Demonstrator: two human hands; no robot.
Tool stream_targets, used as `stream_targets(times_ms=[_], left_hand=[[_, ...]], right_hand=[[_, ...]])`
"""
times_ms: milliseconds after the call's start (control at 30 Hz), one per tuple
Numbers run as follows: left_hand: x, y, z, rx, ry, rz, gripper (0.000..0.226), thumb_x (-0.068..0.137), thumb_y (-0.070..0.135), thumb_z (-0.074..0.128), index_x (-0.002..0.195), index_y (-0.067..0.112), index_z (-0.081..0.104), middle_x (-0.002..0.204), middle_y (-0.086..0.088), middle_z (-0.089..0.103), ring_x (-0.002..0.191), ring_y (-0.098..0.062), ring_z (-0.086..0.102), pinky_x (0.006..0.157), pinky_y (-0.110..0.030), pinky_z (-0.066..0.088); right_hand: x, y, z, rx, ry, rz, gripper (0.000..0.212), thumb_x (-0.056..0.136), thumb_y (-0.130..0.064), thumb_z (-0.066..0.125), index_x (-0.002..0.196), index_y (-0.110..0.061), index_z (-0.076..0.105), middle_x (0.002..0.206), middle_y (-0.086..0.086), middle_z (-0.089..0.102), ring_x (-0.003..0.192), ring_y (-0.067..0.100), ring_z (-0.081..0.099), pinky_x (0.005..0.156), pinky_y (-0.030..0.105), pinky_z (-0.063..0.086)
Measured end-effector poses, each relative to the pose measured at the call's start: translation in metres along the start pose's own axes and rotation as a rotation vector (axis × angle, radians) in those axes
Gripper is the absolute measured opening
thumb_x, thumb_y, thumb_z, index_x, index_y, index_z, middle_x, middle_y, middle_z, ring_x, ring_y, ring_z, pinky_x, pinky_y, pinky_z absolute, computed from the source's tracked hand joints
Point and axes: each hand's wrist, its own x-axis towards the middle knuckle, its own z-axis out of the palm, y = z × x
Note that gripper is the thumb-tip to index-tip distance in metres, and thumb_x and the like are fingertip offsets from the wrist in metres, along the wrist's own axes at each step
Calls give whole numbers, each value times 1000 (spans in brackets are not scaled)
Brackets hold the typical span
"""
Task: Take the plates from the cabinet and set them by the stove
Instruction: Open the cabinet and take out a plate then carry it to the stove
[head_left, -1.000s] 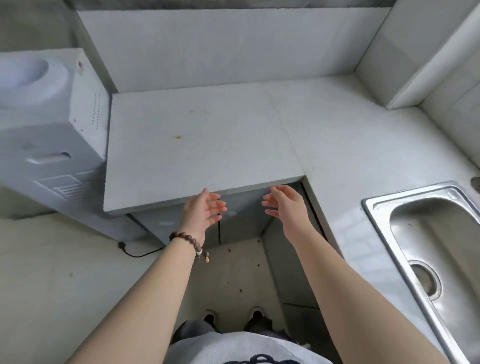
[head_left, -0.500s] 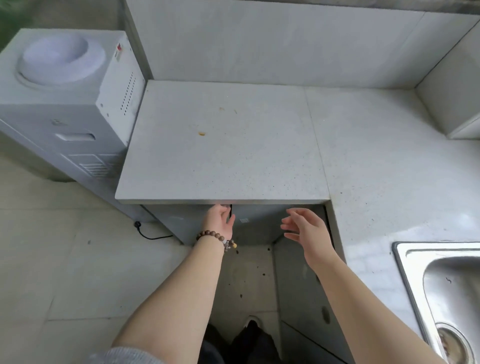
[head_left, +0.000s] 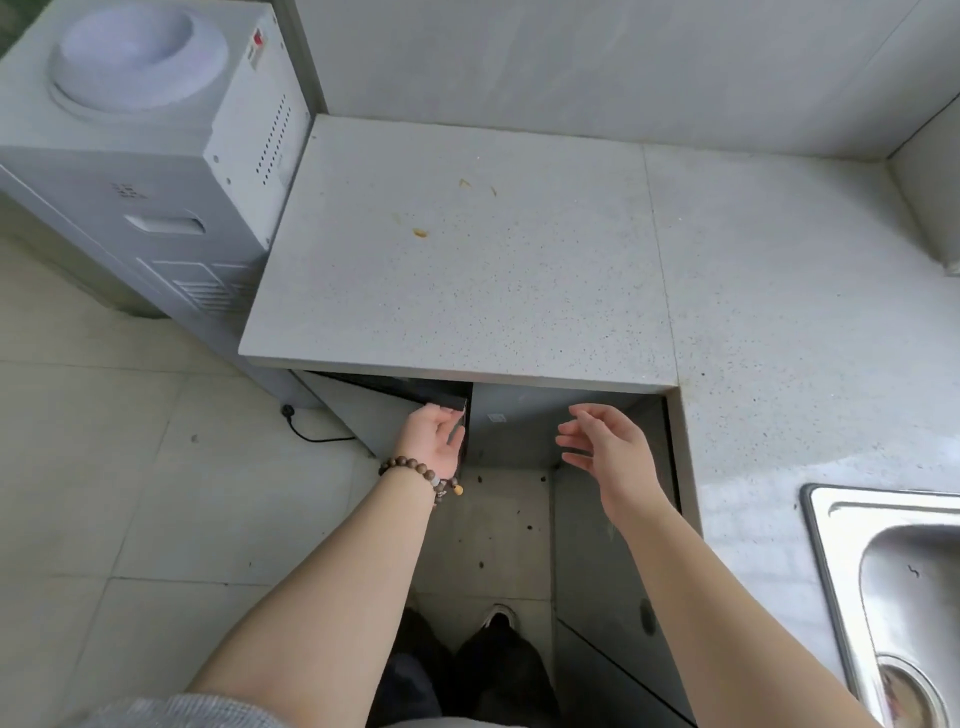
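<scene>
1. Our left hand (head_left: 435, 440) curls round the free edge of the left cabinet door (head_left: 358, 415), grasping it. The door stands partly swung out.
2. Our right hand (head_left: 608, 452) holds nothing. Its fingers are loosely spread, and it hovers in front of the closed right cabinet door (head_left: 519, 431).
3. Both doors sit under the speckled countertop (head_left: 467, 286). Behind the opened one we see only dark, so the plates cannot be made out.
4. A bead bracelet (head_left: 415, 467) circles our left wrist.
5. Further out, a water dispenser (head_left: 156, 156) stands left of the counter and a steel sink (head_left: 836, 571) lies at the right.
</scene>
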Motion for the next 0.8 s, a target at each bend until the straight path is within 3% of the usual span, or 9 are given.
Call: stream_targets(times_ms=[133, 233, 367, 500, 600, 733, 800], left_hand=[[-16, -18, -27, -159, 106, -36, 25, 97, -5, 34, 86, 4, 54, 102, -12, 59, 128, -27, 49, 113, -36, 34], [-29, -27, -44, -197, 112, -36, 25, 95, -5, 36, 88, 2, 58, 114, -16, 58, 116, -26, 54, 112, -35, 36], [-44, -36, -68, -249, 147, -37, 21, 97, -1, 40, 110, 2, 57, 124, -14, 57, 123, -27, 52, 102, -32, 40], [-58, -42, -100, -311, 212, -29, 39, 98, 2, 36, 133, 1, 52, 132, -13, 57, 124, -25, 51, 97, -30, 39], [-72, -41, -131, -279, 258, -9, 41, 93, -2, 30, 121, 3, 60, 123, -11, 61, 121, -23, 52, 101, -31, 36], [-86, -29, -175, -269, 387, 45, 44, 96, -3, 32, 135, -1, 51, 139, -17, 53, 129, -25, 49, 104, -30, 38], [-92, -19, -193, -249, 435, 90, 39, 97, -3, 36, 131, -3, 55, 137, -18, 55, 125, -24, 52, 104, -29, 39]], right_hand=[[-2, 7, 19, -14, -47, 19, 14, 95, -20, 55, 100, -15, 67, 86, 6, 72, 80, 17, 71, 70, 29, 56], [-7, 12, 35, -42, -101, 22, 13, 95, -21, 55, 100, -16, 67, 88, 6, 72, 81, 18, 72, 69, 28, 56], [-15, 17, 52, -87, -184, 33, 14, 96, -22, 55, 100, -16, 67, 92, 8, 72, 84, 18, 71, 68, 27, 56], [-25, 21, 71, -122, -248, 48, 12, 96, -21, 56, 97, -14, 66, 91, 8, 70, 81, 17, 70, 69, 29, 57], [-33, 25, 87, -133, -269, 51, 12, 96, -19, 55, 95, -13, 65, 88, 9, 69, 75, 16, 68, 75, 36, 57], [-44, 34, 114, -140, -287, 66, 11, 95, -18, 54, 93, -14, 65, 81, 4, 69, 69, 13, 69, 67, 30, 56], [-50, 39, 127, -156, -299, 84, 11, 95, -17, 53, 93, -14, 64, 80, 5, 69, 70, 16, 68, 67, 32, 55]])
